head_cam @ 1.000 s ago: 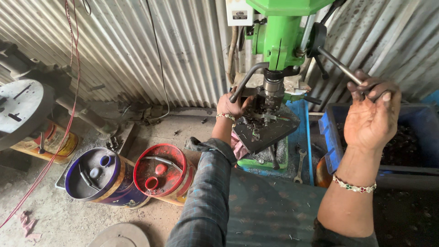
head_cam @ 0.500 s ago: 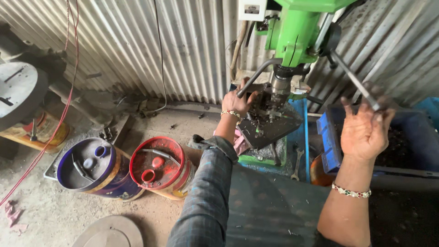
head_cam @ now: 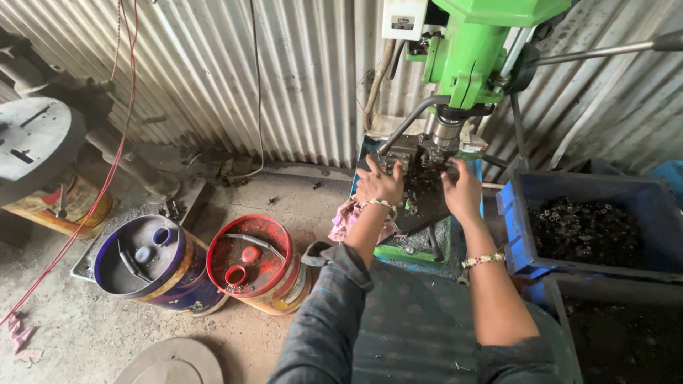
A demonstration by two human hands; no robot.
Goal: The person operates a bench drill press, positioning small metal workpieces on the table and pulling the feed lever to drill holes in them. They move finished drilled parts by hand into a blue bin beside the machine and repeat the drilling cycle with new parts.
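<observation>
Left hand and right hand both rest, fingers curled, on the dark fixture under the green drill press; grip unclear. I'd seat the part squarely, fingers away from the spindle.

Dusty concrete floor, red-lidded bucket, blue-lidded bucket, round grey lid, blue crate

The right hand has let go of the feed handle and dropped to the drill table. It now sits near the left hand.
</observation>
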